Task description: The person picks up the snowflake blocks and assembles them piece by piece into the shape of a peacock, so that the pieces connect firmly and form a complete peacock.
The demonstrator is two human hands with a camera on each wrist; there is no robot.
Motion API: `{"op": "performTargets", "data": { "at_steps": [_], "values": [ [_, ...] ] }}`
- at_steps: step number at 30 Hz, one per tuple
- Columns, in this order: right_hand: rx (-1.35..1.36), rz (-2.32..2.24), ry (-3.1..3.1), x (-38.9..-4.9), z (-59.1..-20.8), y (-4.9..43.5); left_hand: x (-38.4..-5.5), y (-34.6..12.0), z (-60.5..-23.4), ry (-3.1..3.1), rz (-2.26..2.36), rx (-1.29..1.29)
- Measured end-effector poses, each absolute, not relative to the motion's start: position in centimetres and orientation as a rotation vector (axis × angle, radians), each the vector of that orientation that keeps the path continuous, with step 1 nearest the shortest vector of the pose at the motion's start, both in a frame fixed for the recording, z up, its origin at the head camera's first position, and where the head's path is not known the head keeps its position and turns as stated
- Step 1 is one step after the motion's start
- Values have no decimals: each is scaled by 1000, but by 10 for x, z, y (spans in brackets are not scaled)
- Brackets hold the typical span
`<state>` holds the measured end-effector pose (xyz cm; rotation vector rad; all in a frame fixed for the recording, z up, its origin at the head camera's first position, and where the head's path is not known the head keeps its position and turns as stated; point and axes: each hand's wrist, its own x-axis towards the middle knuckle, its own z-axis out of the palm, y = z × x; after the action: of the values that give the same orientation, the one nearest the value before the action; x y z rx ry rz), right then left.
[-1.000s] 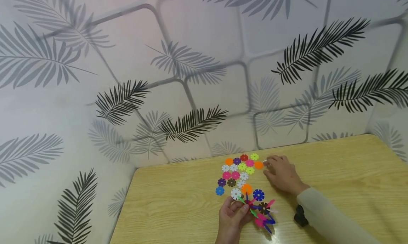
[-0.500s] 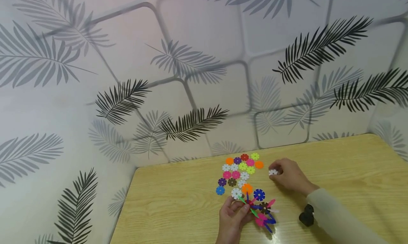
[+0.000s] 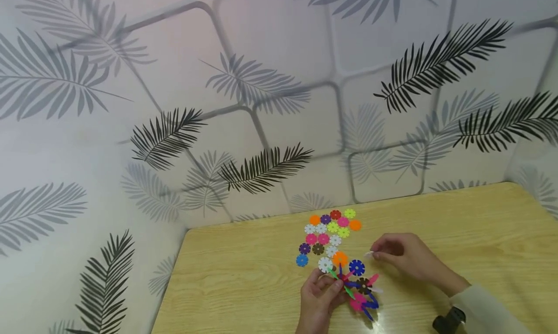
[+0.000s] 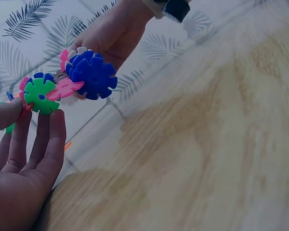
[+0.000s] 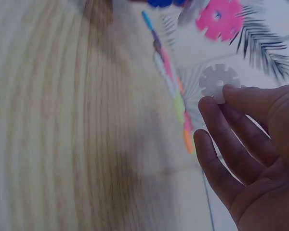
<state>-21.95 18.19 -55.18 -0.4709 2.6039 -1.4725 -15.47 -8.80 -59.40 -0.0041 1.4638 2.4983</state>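
Observation:
My left hand [image 3: 317,300] pinches a cluster of interlocked snowflake discs [image 3: 358,302] between thumb and fingers, above the near part of the table. Blue, pink, green, brown, orange and white notched discs stick out of it at many angles. In the left wrist view a green disc [image 4: 40,96] sits by my fingertips, with blue discs [image 4: 94,77] farther out. A single white snowflake disc [image 5: 216,79] is pinched by the thumb and fingertips of my right hand [image 3: 410,256]. That disc shows nearly edge-on in the head view, just right of the cluster and apart from it.
Several loose discs, among them a pink disc [image 3: 323,239], lie flat in a group behind the cluster on the wooden table [image 3: 226,276]. A leaf-patterned wall [image 3: 270,48] rises along the table's back edge. A black device [image 3: 449,320] sits at the right wrist.
My right hand has lifted the white disc off the table right of the loose group and brought it nearer the cluster, turning it edge-on. My left hand has barely moved.

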Motion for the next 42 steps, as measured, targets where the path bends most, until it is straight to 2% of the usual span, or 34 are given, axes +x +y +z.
{"op": "performTargets", "data": {
  "at_steps": [6,12,23,42],
  "values": [
    [-538,-1635,2535,-192,-539,184,-155,-88,-598,1470,2506,92],
    [-523,-1648,2557,-179,-536,179,-154,-88,-599,1466,2511,106],
    [-556,-1559,2664,-177,-531,172,-154,-88,-598,1465,2502,110],
    [-953,-1463,2802,-178,-533,174,-155,-86,-591,1754,2269,-9]
  ]
}}
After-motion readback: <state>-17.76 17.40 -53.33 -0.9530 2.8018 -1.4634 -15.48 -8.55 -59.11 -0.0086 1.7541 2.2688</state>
